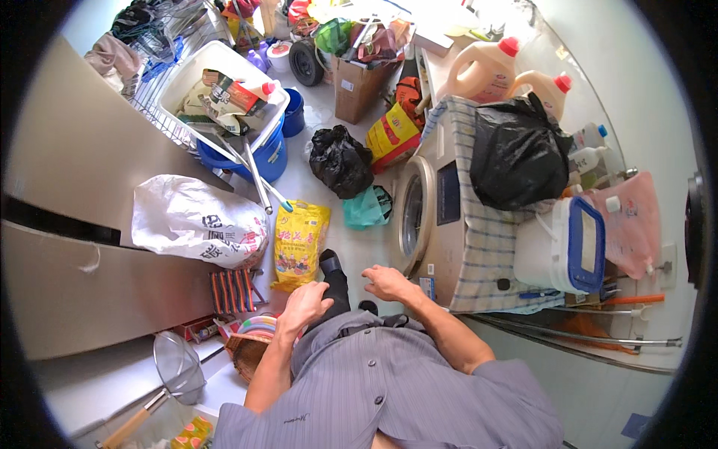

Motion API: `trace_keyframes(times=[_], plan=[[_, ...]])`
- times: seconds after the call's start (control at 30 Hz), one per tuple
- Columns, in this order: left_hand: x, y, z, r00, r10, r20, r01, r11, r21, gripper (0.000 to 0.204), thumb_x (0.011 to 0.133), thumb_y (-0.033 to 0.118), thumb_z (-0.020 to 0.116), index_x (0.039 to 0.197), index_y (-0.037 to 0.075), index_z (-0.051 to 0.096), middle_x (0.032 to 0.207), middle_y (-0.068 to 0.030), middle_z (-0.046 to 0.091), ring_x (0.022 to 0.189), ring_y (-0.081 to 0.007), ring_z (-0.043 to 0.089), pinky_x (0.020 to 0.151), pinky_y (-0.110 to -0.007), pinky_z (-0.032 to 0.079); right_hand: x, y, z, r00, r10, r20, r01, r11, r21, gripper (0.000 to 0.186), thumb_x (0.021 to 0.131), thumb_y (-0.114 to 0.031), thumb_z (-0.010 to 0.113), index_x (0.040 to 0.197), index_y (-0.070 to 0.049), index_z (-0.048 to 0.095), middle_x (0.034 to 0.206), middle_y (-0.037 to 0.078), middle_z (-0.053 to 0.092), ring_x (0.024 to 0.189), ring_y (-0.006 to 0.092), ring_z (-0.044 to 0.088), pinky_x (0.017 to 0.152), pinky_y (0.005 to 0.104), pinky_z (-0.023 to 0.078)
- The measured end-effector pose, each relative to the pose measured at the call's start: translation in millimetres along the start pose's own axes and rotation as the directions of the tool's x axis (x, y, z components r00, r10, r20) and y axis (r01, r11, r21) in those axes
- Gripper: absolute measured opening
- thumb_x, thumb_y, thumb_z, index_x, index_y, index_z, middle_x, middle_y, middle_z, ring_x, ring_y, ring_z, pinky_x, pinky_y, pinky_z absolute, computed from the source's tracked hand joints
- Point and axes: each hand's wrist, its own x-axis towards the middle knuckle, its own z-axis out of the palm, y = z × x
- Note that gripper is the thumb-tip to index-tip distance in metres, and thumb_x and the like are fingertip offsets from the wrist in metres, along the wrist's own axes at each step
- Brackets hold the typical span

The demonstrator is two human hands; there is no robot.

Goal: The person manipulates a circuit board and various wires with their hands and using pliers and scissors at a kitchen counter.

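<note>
Crowded utility room with a pale floor (366, 251), seen from above. Left hand (305, 303): near the lower end of a yellow sack (301, 243), which is on the floor ahead of the wearer, beside a white sack (194, 213); whether they touch cannot be told. Right hand (387, 283): near the washer (441, 224), on its round-door side. On both hands the fingers are loosely bent, thumb slightly apart, clamped on nothing visible. Hazards, as judged: a dark shoe (330, 262) stands just beside the yellow sack — a sideways step could catch it and cause a stumble. Poles (258, 179) lean against a white basin (183, 81), and might slide if knocked. A black bag (520, 150) sits on the washer's checked cloth (490, 247), near the front edge — a tug on that cloth could bring it down.
</note>
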Motion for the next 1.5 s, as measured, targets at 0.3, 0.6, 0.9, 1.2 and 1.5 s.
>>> trace_keyframes(times=[0.3, 0.6, 0.9, 1.2, 1.5], plan=[[111, -59, -81, 0.990, 0.138, 0.014, -0.138, 0.990, 0.012, 0.033, 0.085, 0.026, 0.069, 0.106, 0.001, 0.063, 0.100, -0.0226, 0.067, 0.096, -0.0409, 0.065, 0.083, -0.049, 0.052, 80, -2, -56, 0.993, 0.105, -0.052, -0.104, 0.994, 0.009, 0.040, 0.089, -0.025, 0.064, 0.122, -0.003, 0.060, 0.113, 0.023, 0.065, 0.107, 0.0394, 0.063, 0.094, 0.0465, 0.051], [152, -96, -113, 0.986, 0.134, 0.101, -0.136, 0.991, 0.014, 0.038, 0.085, 0.027, 0.069, 0.112, 0.001, 0.065, 0.105, -0.0234, 0.068, 0.101, -0.0399, 0.065, 0.088, -0.047, 0.053, 123, -9, -94, 0.990, 0.133, -0.049, -0.134, 0.991, -0.019, 0.038, 0.089, -0.025, 0.063, 0.119, -0.002, 0.062, 0.110, 0.021, 0.066, 0.108, 0.0376, 0.062, 0.094, 0.0459, 0.050], [163, -120, -121, 0.998, 0.060, -0.008, -0.061, 0.997, -0.048, 0.042, 0.085, 0.027, 0.068, 0.118, 0.000, 0.065, 0.111, -0.0236, 0.068, 0.108, -0.0389, 0.064, 0.095, -0.045, 0.051, 183, -13, -116, 0.996, 0.029, -0.086, -0.035, 0.997, -0.070, 0.031, 0.087, -0.023, 0.062, 0.109, -0.001, 0.063, 0.106, 0.023, 0.067, 0.104, 0.0393, 0.064, 0.091, 0.0473, 0.052], [171, -136, -110, 0.996, -0.014, -0.092, 0.004, 0.994, -0.110, 0.044, 0.085, 0.026, 0.067, 0.120, -0.001, 0.064, 0.116, -0.0245, 0.067, 0.111, -0.0398, 0.063, 0.096, -0.046, 0.050, 219, -5, -132, 0.998, -0.050, -0.026, 0.046, 0.991, -0.128, 0.030, 0.086, -0.023, 0.062, 0.105, 0.000, 0.063, 0.103, 0.022, 0.068, 0.103, 0.0391, 0.064, 0.092, 0.0476, 0.051], [184, -118, -134, 0.966, -0.124, -0.228, 0.065, 0.966, -0.250, 0.041, 0.086, 0.025, 0.064, 0.118, -0.002, 0.064, 0.110, -0.0247, 0.067, 0.106, -0.0416, 0.063, 0.094, -0.046, 0.049, 261, 14, -194, 0.979, -0.127, -0.157, 0.115, 0.990, -0.081, 0.028, 0.090, -0.021, 0.063, 0.110, -0.001, 0.063, 0.108, 0.021, 0.065, 0.105, 0.0393, 0.062, 0.092, 0.0461, 0.051]])
